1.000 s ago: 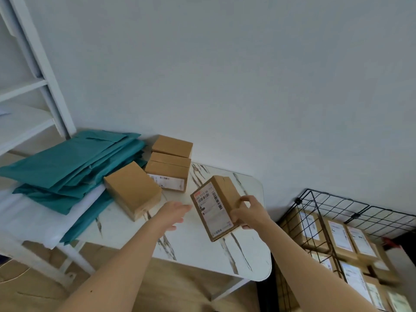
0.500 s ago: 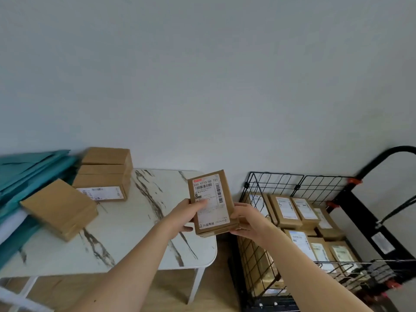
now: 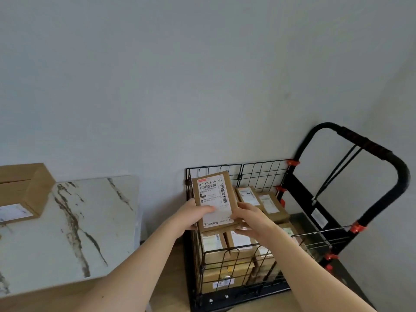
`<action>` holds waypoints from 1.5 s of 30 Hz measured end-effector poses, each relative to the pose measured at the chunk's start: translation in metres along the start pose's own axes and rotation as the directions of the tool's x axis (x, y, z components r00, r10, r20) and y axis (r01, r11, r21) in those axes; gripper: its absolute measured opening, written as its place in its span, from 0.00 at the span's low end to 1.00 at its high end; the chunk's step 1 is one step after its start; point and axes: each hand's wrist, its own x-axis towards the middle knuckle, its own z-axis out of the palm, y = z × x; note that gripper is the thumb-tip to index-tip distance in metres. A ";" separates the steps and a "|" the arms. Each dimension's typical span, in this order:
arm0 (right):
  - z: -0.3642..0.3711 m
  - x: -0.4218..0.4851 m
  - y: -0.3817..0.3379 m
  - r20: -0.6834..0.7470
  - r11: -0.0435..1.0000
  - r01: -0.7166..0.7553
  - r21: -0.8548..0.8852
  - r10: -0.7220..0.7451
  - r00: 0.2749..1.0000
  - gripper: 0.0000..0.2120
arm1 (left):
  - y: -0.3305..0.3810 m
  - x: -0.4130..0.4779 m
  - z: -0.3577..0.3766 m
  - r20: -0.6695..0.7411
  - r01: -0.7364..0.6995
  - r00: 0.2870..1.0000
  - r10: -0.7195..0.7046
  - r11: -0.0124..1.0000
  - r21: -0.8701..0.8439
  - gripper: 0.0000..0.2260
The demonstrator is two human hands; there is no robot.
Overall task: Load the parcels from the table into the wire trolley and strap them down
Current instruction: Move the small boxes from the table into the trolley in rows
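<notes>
A brown cardboard parcel (image 3: 213,194) with a white shipping label faces me, held over the left part of the black wire trolley (image 3: 258,174). My left hand (image 3: 193,213) grips its left edge, thumb lying across the label. My right hand (image 3: 249,218) holds its right and lower edge, fingers curled underneath. Several labelled parcels (image 3: 267,202) lie stacked inside the trolley below and behind the held one. On the marble table (image 3: 74,221) at the left, stacked parcels (image 3: 24,190) sit at the frame edge.
The trolley's black push handle (image 3: 382,152) with red grip rings rises at the right, with black elastic cords (image 3: 333,176) hanging from it. Red clips (image 3: 292,163) join the wire panels. A grey wall stands close behind; wooden floor shows below.
The view has swung right from the table to the trolley. Both hands carried the parcel rightward, from above the table's end to over the trolley; the left hand has joined the grip.
</notes>
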 end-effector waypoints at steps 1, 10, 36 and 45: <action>-0.016 0.002 0.002 -0.011 1.000 -0.001 -0.001 0.001 1.000 0.29 | 0.005 0.005 0.014 0.007 0.005 1.000 -0.005 1.000 0.017 0.17; -0.105 0.041 0.013 -0.062 0.993 -0.036 0.109 0.043 0.997 0.29 | 0.041 0.067 0.090 0.046 0.051 0.997 -0.060 0.981 0.186 0.22; -0.313 0.256 0.011 -0.187 0.927 -0.321 0.194 0.356 0.915 0.27 | 0.087 0.345 0.252 0.108 0.224 0.965 -0.238 0.966 0.125 0.17; -0.353 0.366 0.045 -0.090 0.914 -0.401 0.056 0.404 0.910 0.33 | 0.059 0.434 0.290 -0.046 0.378 0.925 -0.377 0.907 0.185 0.22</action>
